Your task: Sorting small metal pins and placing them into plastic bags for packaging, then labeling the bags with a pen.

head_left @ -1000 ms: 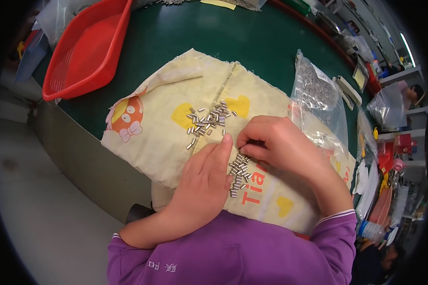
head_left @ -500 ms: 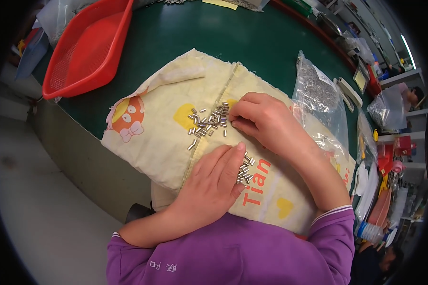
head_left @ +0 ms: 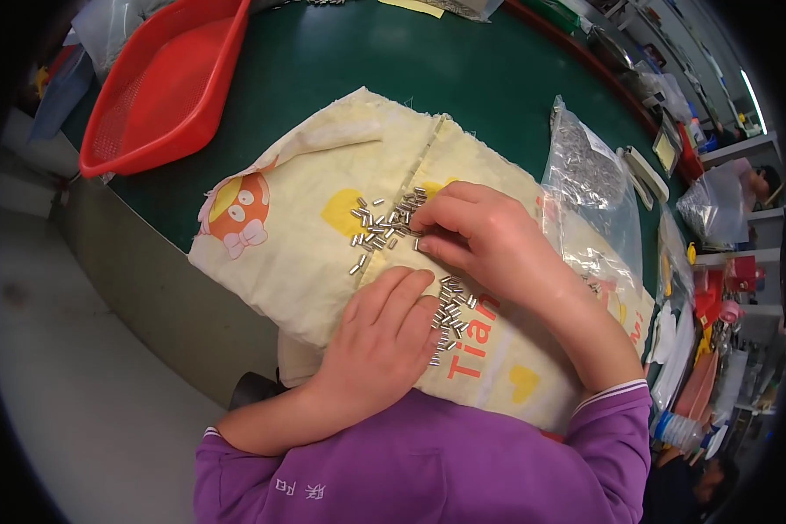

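Left hand [head_left: 382, 332]: one. Right hand [head_left: 489, 231]: one. Metal cylinder piles [head_left: 402, 215]: two. Cream cloth [head_left: 293, 293]: one. Red perforated basket [head_left: 170, 79]: one. Green tabletop [head_left: 341, 52]: one.

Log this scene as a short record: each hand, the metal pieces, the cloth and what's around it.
Left hand: palm down over the cloth, beside the nearer pile
Right hand: fingertips at the farther pile's right edge; grip unclear
Both piles: small silvery metal cylinders
Cloth: pale yellow, printed, on the green table
Upper left: red basket
Right: clear bag, silvery contents

Head cam, L of pair, looks down w/ fisheye at cloth [head_left: 323, 279] & tabletop [head_left: 393, 57], near.
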`<action>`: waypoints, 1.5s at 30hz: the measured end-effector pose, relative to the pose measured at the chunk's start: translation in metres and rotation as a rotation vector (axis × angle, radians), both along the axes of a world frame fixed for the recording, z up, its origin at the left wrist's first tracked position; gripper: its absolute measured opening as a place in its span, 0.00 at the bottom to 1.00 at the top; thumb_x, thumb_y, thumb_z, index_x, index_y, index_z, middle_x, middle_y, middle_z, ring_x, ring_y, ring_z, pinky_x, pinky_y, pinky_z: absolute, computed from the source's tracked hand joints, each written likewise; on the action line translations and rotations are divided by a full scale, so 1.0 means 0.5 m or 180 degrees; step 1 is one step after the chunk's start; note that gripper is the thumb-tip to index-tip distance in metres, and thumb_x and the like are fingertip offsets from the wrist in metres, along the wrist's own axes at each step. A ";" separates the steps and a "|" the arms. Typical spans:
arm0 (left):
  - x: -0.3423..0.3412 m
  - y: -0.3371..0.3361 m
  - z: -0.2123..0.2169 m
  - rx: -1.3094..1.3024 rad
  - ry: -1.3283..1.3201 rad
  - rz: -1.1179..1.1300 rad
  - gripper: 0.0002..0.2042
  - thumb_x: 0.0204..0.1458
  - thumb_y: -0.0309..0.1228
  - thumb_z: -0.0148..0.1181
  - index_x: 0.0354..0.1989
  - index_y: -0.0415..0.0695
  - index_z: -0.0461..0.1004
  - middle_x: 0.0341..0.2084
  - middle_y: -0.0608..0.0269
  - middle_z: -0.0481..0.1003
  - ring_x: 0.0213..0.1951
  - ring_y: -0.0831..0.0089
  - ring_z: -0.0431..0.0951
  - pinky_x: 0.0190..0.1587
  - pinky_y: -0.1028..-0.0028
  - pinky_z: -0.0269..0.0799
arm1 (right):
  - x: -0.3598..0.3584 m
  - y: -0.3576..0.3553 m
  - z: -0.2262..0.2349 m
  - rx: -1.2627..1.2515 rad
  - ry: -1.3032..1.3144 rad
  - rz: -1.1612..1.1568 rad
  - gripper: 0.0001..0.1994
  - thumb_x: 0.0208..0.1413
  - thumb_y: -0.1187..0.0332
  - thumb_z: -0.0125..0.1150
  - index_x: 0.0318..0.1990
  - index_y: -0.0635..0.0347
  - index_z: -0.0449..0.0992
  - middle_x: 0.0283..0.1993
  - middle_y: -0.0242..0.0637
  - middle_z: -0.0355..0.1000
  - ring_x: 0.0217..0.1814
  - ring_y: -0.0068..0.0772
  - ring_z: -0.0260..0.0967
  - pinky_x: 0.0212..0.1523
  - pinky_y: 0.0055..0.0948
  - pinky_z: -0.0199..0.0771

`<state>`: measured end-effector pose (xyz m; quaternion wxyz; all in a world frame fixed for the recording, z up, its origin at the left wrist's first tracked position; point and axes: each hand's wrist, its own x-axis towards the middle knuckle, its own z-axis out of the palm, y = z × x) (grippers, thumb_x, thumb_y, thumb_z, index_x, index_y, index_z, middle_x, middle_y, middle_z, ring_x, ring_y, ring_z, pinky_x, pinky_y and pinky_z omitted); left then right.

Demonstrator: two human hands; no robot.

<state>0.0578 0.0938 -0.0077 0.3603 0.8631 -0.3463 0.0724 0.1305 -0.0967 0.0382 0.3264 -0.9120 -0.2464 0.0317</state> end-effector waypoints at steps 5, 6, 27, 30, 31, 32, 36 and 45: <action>0.000 0.002 -0.002 0.0001 -0.0019 0.0026 0.17 0.50 0.28 0.62 0.48 0.39 0.69 0.55 0.51 0.68 0.58 0.51 0.66 0.56 0.57 0.63 | -0.002 0.004 0.002 -0.0066 -0.0006 0.0083 0.07 0.51 0.71 0.64 0.38 0.59 0.77 0.36 0.40 0.72 0.41 0.46 0.72 0.43 0.40 0.73; 0.000 0.002 -0.002 -0.0006 -0.0024 0.0027 0.17 0.50 0.28 0.62 0.48 0.39 0.69 0.55 0.51 0.68 0.58 0.51 0.66 0.56 0.57 0.63 | -0.003 0.004 0.001 -0.0069 -0.0005 0.0078 0.07 0.51 0.71 0.64 0.38 0.59 0.77 0.36 0.40 0.72 0.41 0.46 0.72 0.43 0.40 0.73; 0.001 -0.001 0.002 -0.0155 0.0097 0.0112 0.19 0.49 0.28 0.64 0.48 0.37 0.67 0.55 0.47 0.66 0.58 0.47 0.66 0.57 0.55 0.63 | -0.038 -0.007 0.015 -0.0222 0.0039 -0.0027 0.07 0.49 0.75 0.63 0.37 0.62 0.77 0.35 0.42 0.73 0.36 0.45 0.74 0.38 0.36 0.74; -0.001 -0.002 0.003 -0.0057 0.0020 0.0170 0.20 0.49 0.29 0.64 0.49 0.38 0.68 0.57 0.48 0.66 0.59 0.48 0.66 0.57 0.55 0.63 | -0.034 -0.015 0.033 -0.0113 0.0594 0.0072 0.05 0.51 0.73 0.62 0.35 0.61 0.78 0.34 0.43 0.74 0.39 0.47 0.73 0.39 0.39 0.73; -0.001 -0.001 0.002 -0.0054 0.0021 0.0176 0.20 0.49 0.29 0.64 0.49 0.38 0.68 0.57 0.48 0.66 0.59 0.48 0.66 0.57 0.55 0.63 | -0.027 -0.014 0.038 -0.0036 0.0814 -0.0116 0.05 0.51 0.72 0.62 0.35 0.61 0.78 0.33 0.43 0.74 0.38 0.47 0.74 0.39 0.39 0.74; -0.002 0.000 0.000 -0.0009 0.0019 0.0156 0.20 0.49 0.30 0.64 0.50 0.38 0.68 0.58 0.49 0.66 0.59 0.49 0.66 0.57 0.56 0.63 | -0.020 -0.013 0.040 0.0043 0.1034 -0.0299 0.05 0.51 0.72 0.63 0.35 0.60 0.79 0.33 0.43 0.74 0.37 0.46 0.74 0.38 0.39 0.74; 0.005 -0.001 0.002 0.0119 -0.0028 -0.0051 0.23 0.50 0.34 0.64 0.53 0.39 0.68 0.58 0.52 0.67 0.60 0.53 0.66 0.57 0.57 0.63 | -0.005 -0.002 -0.001 0.0137 -0.0056 -0.0267 0.05 0.51 0.71 0.63 0.36 0.59 0.78 0.33 0.42 0.73 0.36 0.46 0.73 0.37 0.39 0.74; 0.005 0.000 0.005 0.0132 -0.0013 -0.0075 0.24 0.50 0.35 0.64 0.54 0.39 0.67 0.58 0.52 0.68 0.60 0.52 0.66 0.57 0.57 0.63 | 0.004 0.022 -0.013 -0.0347 -0.0680 -0.0240 0.06 0.50 0.73 0.64 0.36 0.62 0.77 0.33 0.42 0.73 0.35 0.46 0.73 0.36 0.38 0.74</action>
